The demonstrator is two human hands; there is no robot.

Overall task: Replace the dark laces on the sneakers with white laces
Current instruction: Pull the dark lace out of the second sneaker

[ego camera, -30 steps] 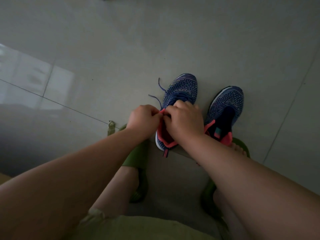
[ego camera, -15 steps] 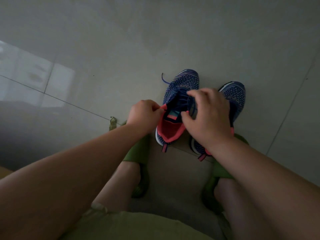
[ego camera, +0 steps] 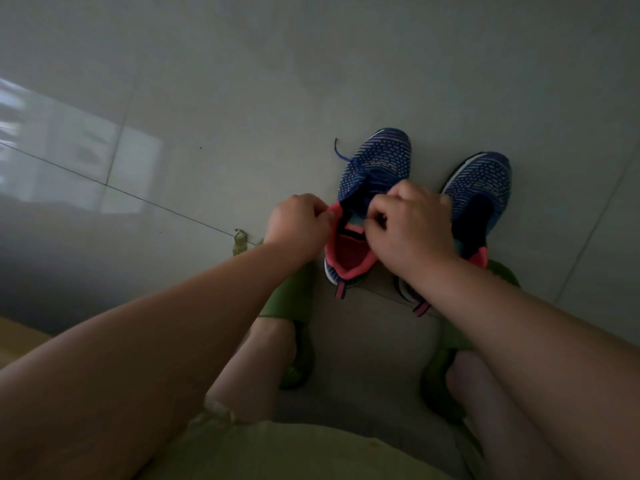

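Note:
Two blue knit sneakers with pink collars stand side by side on the grey floor. My left hand (ego camera: 300,220) pinches the pink collar on the left side of the left sneaker (ego camera: 375,164). My right hand (ego camera: 412,220) hovers over that shoe's throat, its curled fingers pinching the dark lace there. A loose end of the dark lace (ego camera: 341,152) trails off the shoe's left side. The right sneaker (ego camera: 481,188) shows no lace, and my right wrist hides its heel. No white lace is in view.
My feet sit in green slippers (ego camera: 294,299) just behind the sneakers. A small olive scrap (ego camera: 239,240) lies on the floor tiles to the left of my left hand. Pale green shorts (ego camera: 277,448) fill the bottom edge.
My right hand has drawn back from the laces toward the tongue and curled its fingers into a pinch. My left hand stays on the collar.

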